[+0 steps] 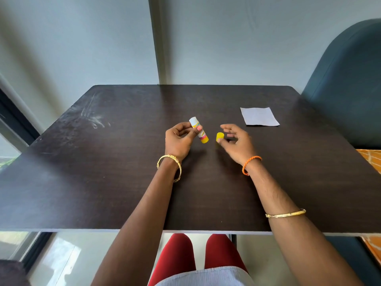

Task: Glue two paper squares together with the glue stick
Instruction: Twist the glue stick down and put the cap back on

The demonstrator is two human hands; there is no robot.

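My left hand grips the glue stick around its middle, above the centre of the dark table. The stick is tilted, its uncapped white end up and to the left, its yellow base down and to the right. A short gap to the right, my right hand pinches the small yellow cap between thumb and fingers. White paper lies flat at the table's far right, beyond my right hand; I cannot tell whether it is one square or two stacked.
A dark teal chair back stands close to the table's right edge. A grey wall rises right behind the far edge. My red-clad knees show below the near edge. Pale scuff marks cover the far left of the tabletop.
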